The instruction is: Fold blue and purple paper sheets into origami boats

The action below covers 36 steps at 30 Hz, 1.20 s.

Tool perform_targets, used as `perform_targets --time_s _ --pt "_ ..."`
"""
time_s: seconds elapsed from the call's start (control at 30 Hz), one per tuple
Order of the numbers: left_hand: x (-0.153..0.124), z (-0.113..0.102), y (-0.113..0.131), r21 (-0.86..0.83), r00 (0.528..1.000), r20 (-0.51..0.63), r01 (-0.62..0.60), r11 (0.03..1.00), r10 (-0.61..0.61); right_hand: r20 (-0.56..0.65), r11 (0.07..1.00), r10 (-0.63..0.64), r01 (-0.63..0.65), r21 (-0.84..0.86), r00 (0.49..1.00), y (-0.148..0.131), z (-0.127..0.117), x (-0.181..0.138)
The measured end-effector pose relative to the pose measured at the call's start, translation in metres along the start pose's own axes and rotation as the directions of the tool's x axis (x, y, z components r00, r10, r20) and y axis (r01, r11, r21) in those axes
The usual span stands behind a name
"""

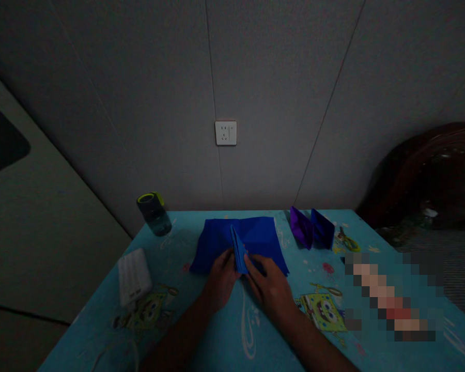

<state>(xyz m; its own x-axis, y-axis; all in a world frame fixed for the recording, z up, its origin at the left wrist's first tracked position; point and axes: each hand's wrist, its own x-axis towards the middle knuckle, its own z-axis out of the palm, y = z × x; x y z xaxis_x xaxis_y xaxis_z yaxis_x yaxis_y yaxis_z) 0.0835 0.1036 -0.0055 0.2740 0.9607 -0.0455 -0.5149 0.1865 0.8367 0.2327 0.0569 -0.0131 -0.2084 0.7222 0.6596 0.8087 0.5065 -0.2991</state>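
Pinching folded blue paper (238, 251) low down, left grip (222, 279) and right grip (270, 283) both closed on it; probably light, springy, easily creased, best held by lower folds.

Folded blue paper piece (239, 254): narrow, multi-layered, held on edge in the middle of the view. Several layer edges show side by side, running lengthwise. The far end tapers to a point; the near end is broader and partly covered. The long axis tilts slightly left toward the tip.

Blue sheet (259, 233): deeper blue, broad, four-sided — spread out below and behind the folded piece. It extends past the piece on both sides. Faint creases cross its surface. Its near edge is partly hidden — layer count cannot be determined.
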Motion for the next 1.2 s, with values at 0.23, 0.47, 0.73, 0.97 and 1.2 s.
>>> perform_targets --time_s 0.23,0.47,0.73,0.97,1.2 --pt "-0.001 0.001 0.004 0.028 0.997 0.023 0.074 0.997 -0.075 0.020 0.937 0.079 -0.081 0.341 0.997 -0.001 -0.007 0.001" --pt "0.000 -0.005 0.003 0.130 0.985 0.127 0.101 0.986 -0.118 0.112 0.680 0.405 -0.381 0.626 0.907 -0.001 -0.008 0.009" --pt "0.002 -0.008 0.004 0.158 0.981 0.156 0.087 0.984 -0.112 0.374 0.428 0.474 -0.580 0.693 0.797 -0.001 -0.013 0.014" --pt "0.005 -0.010 0.007 0.125 0.983 0.109 0.131 0.984 -0.144 0.472 0.281 0.514 -0.661 0.696 0.716 -0.001 -0.018 0.018" --pt "0.009 -0.013 0.014 0.123 0.991 0.041 0.121 0.985 -0.127 0.478 0.196 0.541 -0.656 0.729 0.692 0.008 -0.022 0.020"
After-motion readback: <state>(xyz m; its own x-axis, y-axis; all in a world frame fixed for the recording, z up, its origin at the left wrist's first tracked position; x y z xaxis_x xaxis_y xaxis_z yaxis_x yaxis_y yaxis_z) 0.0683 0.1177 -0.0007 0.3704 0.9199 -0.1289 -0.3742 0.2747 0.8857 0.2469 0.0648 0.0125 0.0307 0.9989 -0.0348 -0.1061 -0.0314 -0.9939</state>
